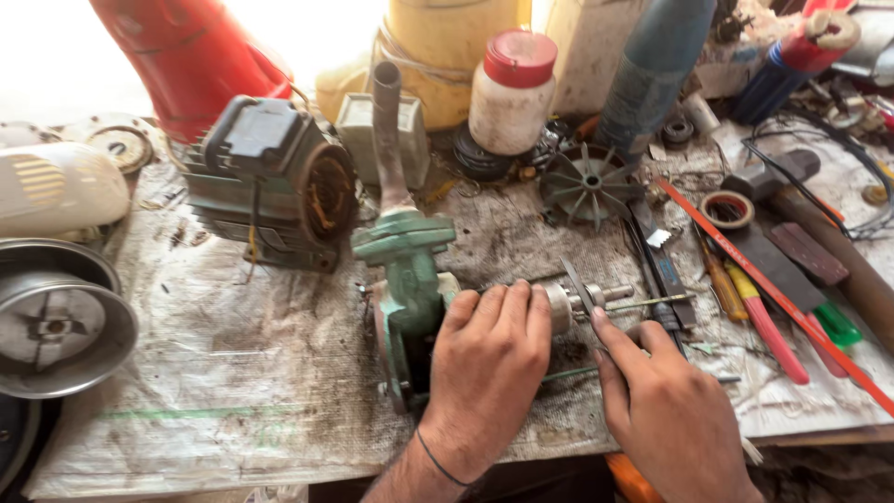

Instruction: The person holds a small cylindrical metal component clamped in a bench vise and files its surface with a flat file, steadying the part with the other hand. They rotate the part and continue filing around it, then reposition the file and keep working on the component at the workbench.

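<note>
Near the worktop's front edge, left hand (489, 359) clamps the green cast-iron pump's steel shaft (568, 303); right hand (666, 410) pinches a thin blade (577, 284) (slipping could cut fingers).

Behind the black fan wheel (590, 182) stands a red-capped white jar (510, 93); right of it lie red-handled pliers (765, 321).

hidden and cut-off parts at the bench

the left hand (489, 359) covers the rotor body beside the green pump housing (407, 289); the right hand (666, 410) runs off the bottom edge. the red tank (186, 56) upper left, the yellow container (447, 47) and the metal bowl (56, 321) at left are cropped.
</note>
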Tool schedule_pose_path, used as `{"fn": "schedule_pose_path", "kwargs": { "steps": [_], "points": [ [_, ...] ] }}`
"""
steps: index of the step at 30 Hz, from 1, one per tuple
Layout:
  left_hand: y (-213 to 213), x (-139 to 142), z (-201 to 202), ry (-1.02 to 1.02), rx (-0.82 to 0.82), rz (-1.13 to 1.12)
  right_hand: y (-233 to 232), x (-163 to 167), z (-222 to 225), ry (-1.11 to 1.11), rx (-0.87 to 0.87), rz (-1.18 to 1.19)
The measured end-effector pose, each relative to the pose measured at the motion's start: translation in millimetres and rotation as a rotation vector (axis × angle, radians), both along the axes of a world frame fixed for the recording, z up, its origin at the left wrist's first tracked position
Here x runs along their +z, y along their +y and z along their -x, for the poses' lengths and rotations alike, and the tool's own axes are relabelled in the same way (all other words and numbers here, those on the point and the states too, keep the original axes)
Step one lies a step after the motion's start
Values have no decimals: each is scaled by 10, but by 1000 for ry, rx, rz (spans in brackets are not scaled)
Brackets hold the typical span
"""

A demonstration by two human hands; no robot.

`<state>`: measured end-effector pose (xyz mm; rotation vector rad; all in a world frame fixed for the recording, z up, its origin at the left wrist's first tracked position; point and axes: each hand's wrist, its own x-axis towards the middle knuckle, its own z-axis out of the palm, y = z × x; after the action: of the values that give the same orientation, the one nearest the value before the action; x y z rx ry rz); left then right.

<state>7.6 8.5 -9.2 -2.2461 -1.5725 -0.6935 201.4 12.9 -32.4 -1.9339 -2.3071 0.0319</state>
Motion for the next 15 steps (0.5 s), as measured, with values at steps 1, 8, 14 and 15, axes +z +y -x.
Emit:
{"fn": "schedule_pose_path", "kwargs": {
  "steps": [1,8,14,15],
  "points": [
    [1,-5,3,2,-2,14,7,-25,5,68,32,-66],
    [27,-48,-14,10,-11,42,-43,-144,14,323,141,-385],
    [26,-60,-18,4,-15,70,-50,-258,53,388,179,-530],
    [23,-58,-17,1,-18,80,-44,-274,63,404,193,-550]
  ]
}}
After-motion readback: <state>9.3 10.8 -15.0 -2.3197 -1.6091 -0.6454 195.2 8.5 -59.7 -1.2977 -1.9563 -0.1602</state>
